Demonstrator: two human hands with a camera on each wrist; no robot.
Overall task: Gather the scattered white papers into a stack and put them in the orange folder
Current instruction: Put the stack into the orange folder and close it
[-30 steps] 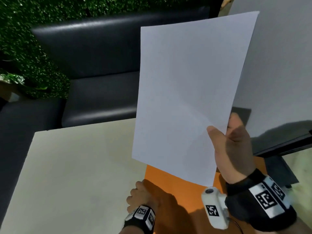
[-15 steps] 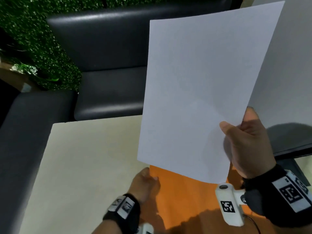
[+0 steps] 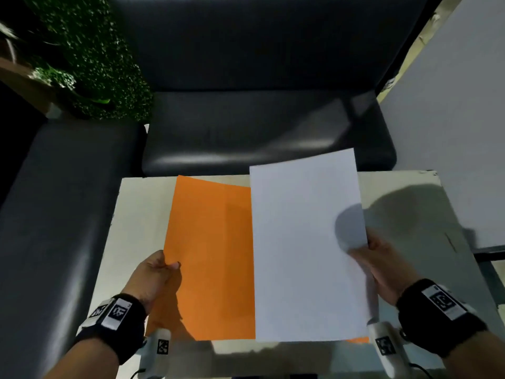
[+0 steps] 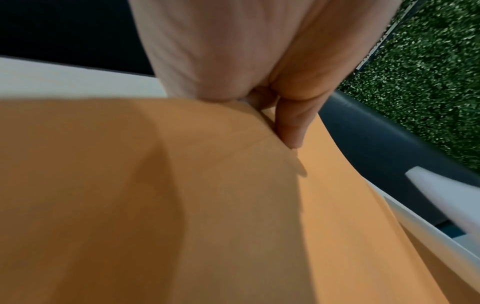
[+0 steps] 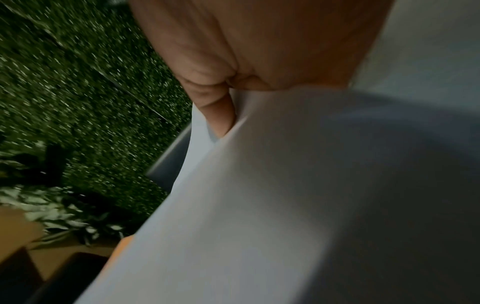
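The orange folder (image 3: 210, 255) lies open on the pale table (image 3: 136, 214). My left hand (image 3: 164, 266) pinches the edge of its lifted left flap (image 4: 182, 205), thumb on top. The stack of white papers (image 3: 306, 242) lies over the folder's right half, tilted a little, its far end past the table's back edge. My right hand (image 3: 371, 258) grips the stack's right edge; in the right wrist view the thumb presses on the white papers (image 5: 285, 185). A sliver of orange (image 3: 358, 340) shows under the stack's near right corner.
A black sofa (image 3: 246, 127) stands behind the table and another black seat (image 3: 54, 201) along its left side. A green leafy wall (image 3: 90, 58) is at the back left. A grey wall (image 3: 451, 119) rises on the right. Bare tabletop (image 3: 410, 214) lies right of the papers.
The papers, held upright in my right hand before, now lie low over the folder's right half. My left hand has lifted the orange flap open. My head has tilted down.
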